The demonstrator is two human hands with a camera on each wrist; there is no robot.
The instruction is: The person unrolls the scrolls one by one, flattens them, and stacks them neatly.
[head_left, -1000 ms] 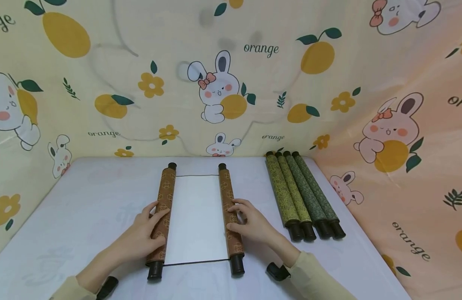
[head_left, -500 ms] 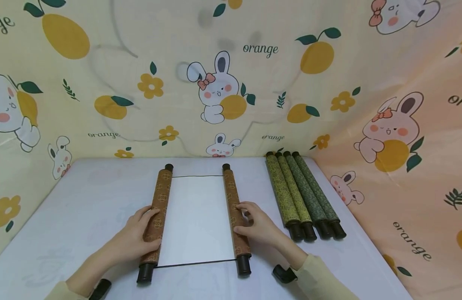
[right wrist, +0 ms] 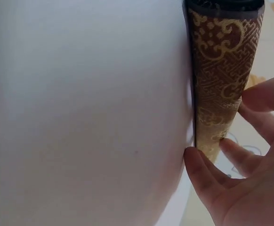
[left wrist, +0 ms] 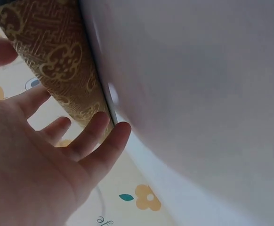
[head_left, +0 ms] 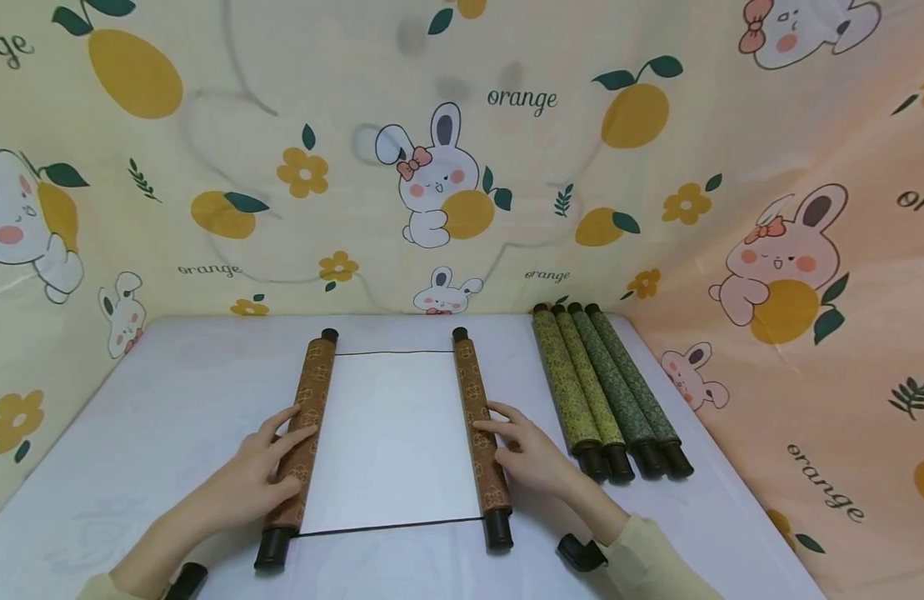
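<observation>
A hand scroll lies part unrolled on the table, its blank white sheet stretched between two brown patterned rolls with black end knobs. My left hand rests on the left roll, fingers spread over it and the thumb lower down. On the right roll, the fingertips of my right hand touch the upper surface. Gold motifs show on the brown covering in both wrist views, where the left fingers and right fingers spread loosely beside the rolls.
Several rolled scrolls in yellow-green and dark green lie side by side at the table's right. Behind stands a cloth backdrop printed with rabbits and oranges. Black straps with camera mounts sit at the wrists, near the white tabletop.
Both rolls have moved apart, the left one leftward and the right one rightward, with the hands along. More white sheet shows between them. The green scrolls stay put.
</observation>
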